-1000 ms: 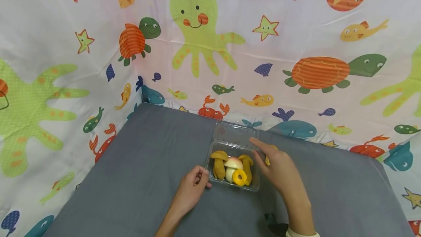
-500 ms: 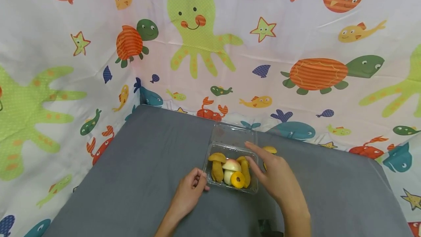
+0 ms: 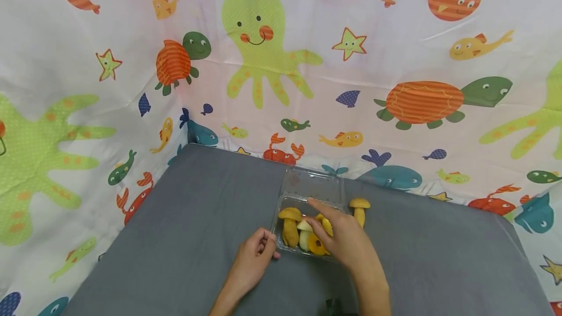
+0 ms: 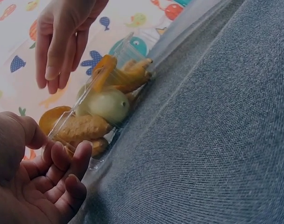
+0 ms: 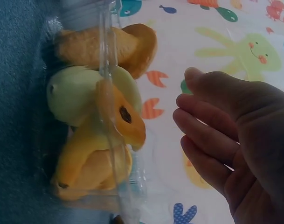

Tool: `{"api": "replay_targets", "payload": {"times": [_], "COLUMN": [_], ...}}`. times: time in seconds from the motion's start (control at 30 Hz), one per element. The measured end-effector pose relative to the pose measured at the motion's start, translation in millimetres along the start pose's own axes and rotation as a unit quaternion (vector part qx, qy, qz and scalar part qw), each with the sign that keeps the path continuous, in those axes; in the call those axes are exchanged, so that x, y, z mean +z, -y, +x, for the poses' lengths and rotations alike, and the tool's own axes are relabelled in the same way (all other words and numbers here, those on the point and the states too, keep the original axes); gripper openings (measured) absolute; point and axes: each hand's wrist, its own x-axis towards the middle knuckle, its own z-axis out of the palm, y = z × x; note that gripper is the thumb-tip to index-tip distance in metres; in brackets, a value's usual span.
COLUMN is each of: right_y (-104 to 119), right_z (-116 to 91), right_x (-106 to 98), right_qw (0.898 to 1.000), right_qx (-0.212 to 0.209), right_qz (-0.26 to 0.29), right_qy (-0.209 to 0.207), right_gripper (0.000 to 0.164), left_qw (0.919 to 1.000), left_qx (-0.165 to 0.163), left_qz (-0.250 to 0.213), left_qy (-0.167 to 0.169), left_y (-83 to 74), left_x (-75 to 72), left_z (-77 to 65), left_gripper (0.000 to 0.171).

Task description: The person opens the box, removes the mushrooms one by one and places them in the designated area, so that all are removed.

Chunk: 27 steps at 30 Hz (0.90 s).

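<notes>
A clear plastic box (image 3: pixel 295 251) with its lid (image 3: pixel 313 185) folded back holds several toy mushrooms. Among them are a brown mushroom (image 3: pixel 290 228), a white mushroom (image 5: pixel 74 95) and a yellow round piece (image 5: pixel 128 112) with a dark centre. My left hand (image 3: pixel 252 260) pinches the box's left rim between thumb and fingers, as the left wrist view shows. Above the box's right half is my right hand (image 3: pixel 347 245), its fingers extended and holding nothing; in the head view it covers part of the mushrooms. Outside the box, on the right, lies another brown mushroom (image 3: pixel 359 204).
A grey cloth (image 3: pixel 210 199) covers the table. Behind it and on the left hangs a white curtain (image 3: pixel 303 9) printed with sea animals. The open lid reaches back close to the curtain's lower edge.
My right hand has moved left, from beside the box to over it, uncovering the brown mushroom outside. My left hand stays at the box's rim.
</notes>
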Motion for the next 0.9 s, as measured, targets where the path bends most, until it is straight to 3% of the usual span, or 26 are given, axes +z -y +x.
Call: {"api": "replay_targets", "payload": {"times": [0.47, 0.9], "right_y": [9, 12], "right_z": [7, 14], "right_x": [15, 32], "right_qw": [0.999, 0.999], "right_qx": [0.003, -0.01], "right_qz": [0.013, -0.022], "right_qy": [0.032, 0.034], "right_gripper": [0.051, 0.049], "left_qw": [0.9998, 0.9997], "left_qx": [0.001, -0.015], "left_qz": [-0.021, -0.015], "left_qy": [0.004, 0.016], "left_y": [-2.6, 0.5], "left_x": [0.3, -0.4], "left_z": [-1.0, 1.3], "left_gripper": [0.021, 0.021]}}
